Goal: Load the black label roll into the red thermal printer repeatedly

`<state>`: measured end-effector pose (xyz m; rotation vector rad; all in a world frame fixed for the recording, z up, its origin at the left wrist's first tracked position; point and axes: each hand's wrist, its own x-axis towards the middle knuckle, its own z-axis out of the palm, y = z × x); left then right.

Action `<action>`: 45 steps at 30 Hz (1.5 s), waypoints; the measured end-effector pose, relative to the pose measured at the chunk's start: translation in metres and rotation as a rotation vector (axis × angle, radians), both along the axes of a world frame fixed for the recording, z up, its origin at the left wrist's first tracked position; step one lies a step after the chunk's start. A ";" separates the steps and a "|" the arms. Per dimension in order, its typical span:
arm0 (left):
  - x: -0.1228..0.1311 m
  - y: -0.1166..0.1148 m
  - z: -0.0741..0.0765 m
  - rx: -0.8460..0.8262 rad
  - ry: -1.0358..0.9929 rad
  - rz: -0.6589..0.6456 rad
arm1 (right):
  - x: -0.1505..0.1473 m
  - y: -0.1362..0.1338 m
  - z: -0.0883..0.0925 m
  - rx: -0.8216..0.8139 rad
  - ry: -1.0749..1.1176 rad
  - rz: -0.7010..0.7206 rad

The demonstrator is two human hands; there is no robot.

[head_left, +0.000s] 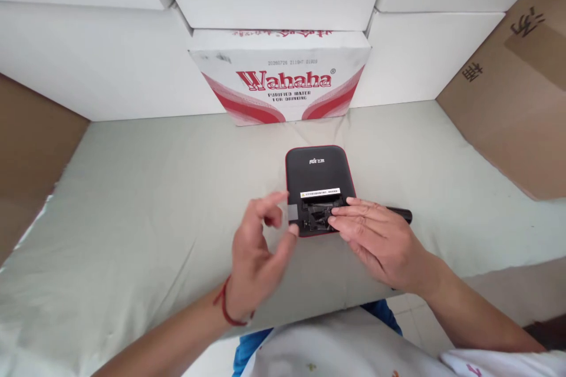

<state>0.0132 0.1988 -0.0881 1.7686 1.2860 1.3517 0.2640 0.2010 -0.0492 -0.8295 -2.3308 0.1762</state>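
Note:
A flat black device [316, 174] with a red rim and white lettering lies on the cloth. Near its front edge is a recessed compartment with black parts [315, 219] inside, below a white warning label [320, 193]. The fingers of my right hand [378, 238] are stretched out over the right side of this recess, the fingertips against the black parts. My left hand [262, 247] is at the device's left edge, thumb and index finger apart around a grey patch [292, 212], holding nothing visible. Behind my right hand, a black rounded object [403, 214] is partly hidden.
A pale green cloth [145, 200] covers the work surface. At the back stands a white and red Wahaha water carton [287, 82] amid stacked white boxes [119, 59]. Brown cardboard [522, 88] borders the right, with another brown panel [35, 153] on the left.

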 end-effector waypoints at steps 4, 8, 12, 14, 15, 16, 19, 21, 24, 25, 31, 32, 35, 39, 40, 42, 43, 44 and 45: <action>-0.026 0.036 -0.027 -0.411 -0.322 -0.201 | 0.003 -0.009 -0.009 -0.037 0.037 -0.032; -0.033 0.059 -0.043 -0.556 -0.448 -0.446 | 0.005 -0.014 -0.014 -0.078 0.053 -0.046; -0.025 0.062 -0.052 -0.579 -0.551 -0.511 | 0.006 -0.018 -0.016 -0.079 0.033 -0.045; -0.019 0.059 -0.055 -0.566 -0.623 -0.501 | 0.007 -0.019 -0.015 -0.075 0.014 -0.052; -0.016 0.058 -0.057 -0.559 -0.659 -0.496 | 0.007 -0.019 -0.013 -0.072 0.004 -0.058; -0.013 0.056 -0.058 -0.554 -0.689 -0.493 | 0.006 -0.018 -0.012 -0.065 -0.003 -0.063; -0.005 0.055 -0.059 -0.544 -0.739 -0.488 | 0.004 -0.014 -0.007 -0.043 -0.024 -0.073; -0.001 0.056 -0.059 -0.528 -0.757 -0.488 | 0.001 -0.011 -0.004 -0.020 -0.040 -0.075; 0.003 0.058 -0.061 -0.507 -0.776 -0.506 | -0.002 -0.008 0.001 0.017 -0.064 -0.071; 0.003 0.058 -0.064 -0.491 -0.777 -0.509 | -0.002 -0.007 0.003 0.020 -0.071 -0.067; 0.008 0.055 -0.079 -0.319 -0.726 -0.490 | -0.006 0.022 0.025 -0.263 -0.035 -0.168; 0.008 0.055 -0.080 -0.313 -0.718 -0.486 | -0.009 0.032 0.028 -0.307 -0.067 -0.202; 0.007 0.053 -0.082 -0.314 -0.690 -0.461 | -0.028 0.068 0.035 -0.386 -0.431 -0.309; 0.005 0.053 -0.084 -0.325 -0.658 -0.457 | -0.058 0.102 0.033 -0.427 -0.903 -0.388; 0.005 0.053 -0.084 -0.323 -0.653 -0.460 | -0.065 0.106 0.031 -0.427 -0.931 -0.389; 0.004 0.053 -0.083 -0.314 -0.647 -0.463 | -0.074 0.108 0.027 -0.431 -0.938 -0.387; 0.004 0.053 -0.082 -0.310 -0.644 -0.462 | -0.075 0.107 0.025 -0.432 -0.934 -0.391; 0.004 0.053 -0.081 -0.310 -0.639 -0.459 | -0.074 0.104 0.025 -0.428 -0.918 -0.395; 0.004 0.052 -0.079 -0.312 -0.633 -0.457 | -0.070 0.099 0.027 -0.418 -0.881 -0.392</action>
